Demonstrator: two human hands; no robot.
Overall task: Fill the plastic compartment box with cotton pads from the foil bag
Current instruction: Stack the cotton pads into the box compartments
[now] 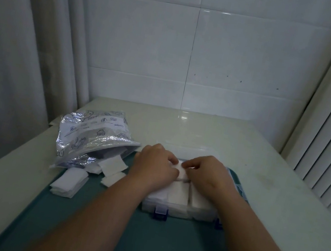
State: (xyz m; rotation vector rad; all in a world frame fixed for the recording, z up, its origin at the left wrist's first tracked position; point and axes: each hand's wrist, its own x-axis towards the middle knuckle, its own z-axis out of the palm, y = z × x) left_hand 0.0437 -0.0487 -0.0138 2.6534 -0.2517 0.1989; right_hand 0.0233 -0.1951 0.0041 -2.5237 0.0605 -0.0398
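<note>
**A:** From the head camera, where does the plastic compartment box [176, 210] sit?

**B:** On the teal tray [161, 246] in the middle of the pale worktop [263, 164], with its blue latch [160, 212] facing the person. The near compartments are packed with cotton pads [178, 194].

**A:** And the hands?

**B:** Both are over the box's far row, side by side. The left hand [154, 165] has its fingers curled down onto the pads there. The right hand [206, 174] pinches the same white pads between thumb and forefinger.

**A:** The foil bag?

**B:** The foil bag [92, 134] lies left of the box and apart from it, its mouth open toward the tray. Loose pads [68, 181] spill out in front of it, some stacked at the tray's left edge
</note>
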